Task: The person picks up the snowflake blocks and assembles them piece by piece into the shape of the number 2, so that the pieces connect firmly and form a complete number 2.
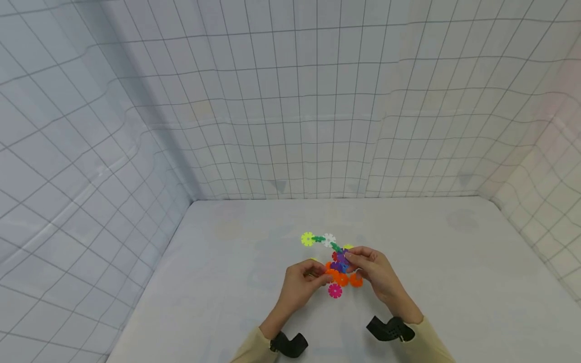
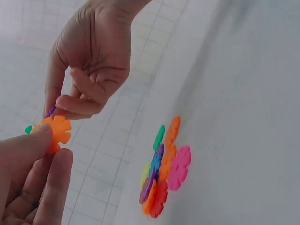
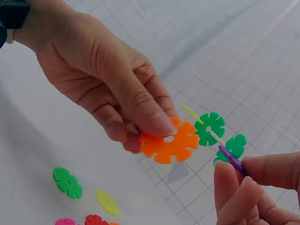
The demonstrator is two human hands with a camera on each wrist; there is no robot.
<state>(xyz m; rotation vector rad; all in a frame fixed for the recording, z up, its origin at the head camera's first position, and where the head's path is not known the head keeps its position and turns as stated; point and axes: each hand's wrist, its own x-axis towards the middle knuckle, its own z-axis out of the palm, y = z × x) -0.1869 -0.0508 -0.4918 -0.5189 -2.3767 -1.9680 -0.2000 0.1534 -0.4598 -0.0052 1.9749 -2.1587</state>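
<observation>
Between thumb and fingers, my left hand [image 1: 297, 286] pinches an orange flower-shaped plastic disc [image 3: 171, 143] with a notched rim and a hole. My right hand [image 1: 379, 276] pinches a purple disc [image 3: 232, 160] at the near end of a slotted-together chain. Beyond it the chain runs through a green disc [image 1: 336, 247], a white disc [image 1: 329, 240], another green disc [image 3: 211, 129] and a yellow disc [image 1: 307, 239] at the far end. Both hands are raised above the table, close together. In the left wrist view the orange disc partly covers the chain; whether orange and purple touch I cannot tell.
Loose discs lie grouped on the white table [image 1: 236, 282] beneath the hands, among them a pink disc [image 1: 335, 291], a blue disc [image 2: 155, 161], a red disc [image 2: 160, 200] and several orange ones. White grid-patterned curtains [image 1: 290, 126] enclose the table at back and sides.
</observation>
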